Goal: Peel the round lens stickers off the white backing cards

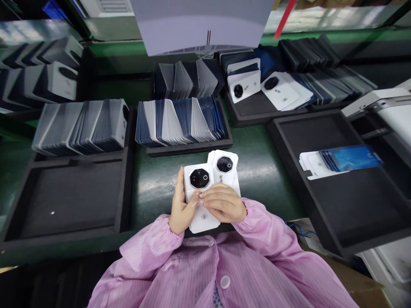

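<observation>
Just below centre, the left hand (180, 209) clasps a white rectangular panel with a black octagonal window (205, 217); the right hand (223, 203), fingertips bunched, touches it, seemingly mid-handling. Upper-centre blue-and-white thin panels (180, 122) stand filed.

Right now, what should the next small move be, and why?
I'd probably hold the left hand steady and ease the right hand off the front white panel: the left hand grips its side, while the right fingers cover part of its face below the black camera window, close to the left thumb. Whether they pinch anything is hard to tell.
</observation>
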A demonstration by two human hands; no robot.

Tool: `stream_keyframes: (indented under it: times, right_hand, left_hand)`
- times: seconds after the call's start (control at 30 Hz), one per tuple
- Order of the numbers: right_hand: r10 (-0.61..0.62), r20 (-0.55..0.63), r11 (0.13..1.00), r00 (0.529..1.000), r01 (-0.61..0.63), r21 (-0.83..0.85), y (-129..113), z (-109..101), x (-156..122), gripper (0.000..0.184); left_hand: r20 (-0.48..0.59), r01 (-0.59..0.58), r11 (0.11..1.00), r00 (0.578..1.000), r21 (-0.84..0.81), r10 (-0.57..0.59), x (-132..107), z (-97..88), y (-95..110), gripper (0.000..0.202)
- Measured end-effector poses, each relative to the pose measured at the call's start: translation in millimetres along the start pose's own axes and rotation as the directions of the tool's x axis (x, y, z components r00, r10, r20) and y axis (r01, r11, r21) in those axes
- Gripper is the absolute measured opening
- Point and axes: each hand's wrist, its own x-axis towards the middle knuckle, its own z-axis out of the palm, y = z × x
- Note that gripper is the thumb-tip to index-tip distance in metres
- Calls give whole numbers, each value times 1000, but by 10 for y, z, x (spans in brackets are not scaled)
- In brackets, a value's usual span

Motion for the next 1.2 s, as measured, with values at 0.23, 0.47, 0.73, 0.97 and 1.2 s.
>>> stream_keyframes:
  times: [0.23, 0.47, 0.73, 0.97, 1.2]
  right_hand:
    - [1, -5, 1000, 1000, -1, -22, -15, -14, 12, 24]
    - [13, -15, 998, 1000, -14, -62, -32, -32, 17, 25]
    - [35, -46, 995, 998, -39, -93, -23, -33, 8, 28]
    - [230, -127, 934, 965, -256, -250, -23, -35, 12, 52]
    - [649, -109, 751, 753, -657, -65, -1, -96, 42, 55]
  left_hand:
    - [-3, -9, 1000, 1000, 11, 9, -11, -8, 8, 67]
    - [-4, -24, 1000, 1000, 8, 24, -23, -21, -22, 67]
    - [4, -1, 1000, 1000, -26, 1, -35, -18, -45, 68]
    - [23, 31, 996, 999, -78, -29, -33, -1, -34, 67]
    - [176, 244, 946, 962, -215, -209, -8, 4, -4, 72]
